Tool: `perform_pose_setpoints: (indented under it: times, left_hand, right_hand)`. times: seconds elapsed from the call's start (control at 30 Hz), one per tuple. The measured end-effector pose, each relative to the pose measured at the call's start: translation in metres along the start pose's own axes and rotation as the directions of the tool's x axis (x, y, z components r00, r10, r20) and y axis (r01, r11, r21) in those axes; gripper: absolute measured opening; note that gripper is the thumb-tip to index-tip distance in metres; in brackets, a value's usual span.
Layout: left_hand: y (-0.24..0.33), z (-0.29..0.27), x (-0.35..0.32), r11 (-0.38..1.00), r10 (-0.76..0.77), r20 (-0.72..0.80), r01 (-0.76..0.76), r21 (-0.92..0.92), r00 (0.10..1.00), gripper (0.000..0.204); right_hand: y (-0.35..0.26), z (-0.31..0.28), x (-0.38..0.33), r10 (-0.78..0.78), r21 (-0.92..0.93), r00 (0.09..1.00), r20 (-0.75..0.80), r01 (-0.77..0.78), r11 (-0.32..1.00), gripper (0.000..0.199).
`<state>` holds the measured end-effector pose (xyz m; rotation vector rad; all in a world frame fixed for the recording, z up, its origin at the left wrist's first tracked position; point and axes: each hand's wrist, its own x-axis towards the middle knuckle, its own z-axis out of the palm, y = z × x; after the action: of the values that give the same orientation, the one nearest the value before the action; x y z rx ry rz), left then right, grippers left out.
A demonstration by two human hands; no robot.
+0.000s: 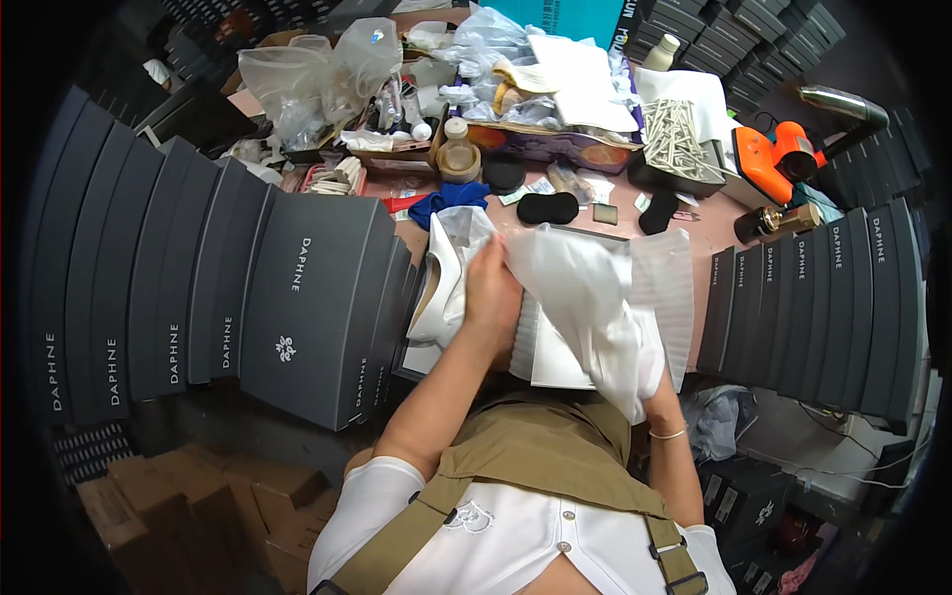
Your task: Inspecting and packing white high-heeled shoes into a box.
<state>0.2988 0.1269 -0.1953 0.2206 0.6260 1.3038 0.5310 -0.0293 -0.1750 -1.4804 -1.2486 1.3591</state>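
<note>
My left hand (492, 293) grips the upper edge of a white cloth bag (585, 297) that hangs over an open shoe box (555, 367) in front of me. A white high-heeled shoe (443, 288) stands just left of that hand, wrapped partly in thin clear plastic. My right hand (656, 397) holds the lower right end of the same white bag, mostly hidden under the fabric; a thin bracelet shows on the wrist. A ribbed white foam sheet (666, 288) lies against the bag's right side.
Rows of dark grey shoe boxes (297, 297) stand on the left and on the right (823, 297). The far table holds clear plastic bags (317, 69), a small bottle (456, 149), black pads (547, 208), an orange tool (778, 159) and a blue cloth (446, 201). Brown cartons (198, 506) sit lower left.
</note>
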Motion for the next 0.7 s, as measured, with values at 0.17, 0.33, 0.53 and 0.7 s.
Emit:
perform_pose_setpoints:
  times: [0.17,0.33,0.53,0.7]
  left_hand:
    - [0.087,0.048,-0.007,0.782,0.605,0.154,-0.620,0.071,0.781,0.021]
    - [0.035,0.065,-0.053,0.112,0.162,0.828,-0.843,0.526,0.537,0.016]
    - [-0.129,-0.074,-0.011,-0.114,-0.700,0.427,-0.680,0.724,0.572,0.025]
    - [-0.037,-0.033,0.012,0.808,-0.409,0.237,0.230,0.542,0.881,0.044]
  right_hand:
    - [-0.001,-0.038,0.006,0.112,-0.083,0.969,-0.218,-0.133,0.988,0.051]
    - [0.026,-0.071,0.027,0.095,0.006,0.880,-0.465,-0.104,0.995,0.049]
    - [-0.037,-0.071,0.042,-0.199,-0.382,0.908,-0.369,0.047,0.923,0.052]
    - [-0.083,-0.085,0.008,-0.059,-0.716,0.996,-0.074,-0.012,0.698,0.046]
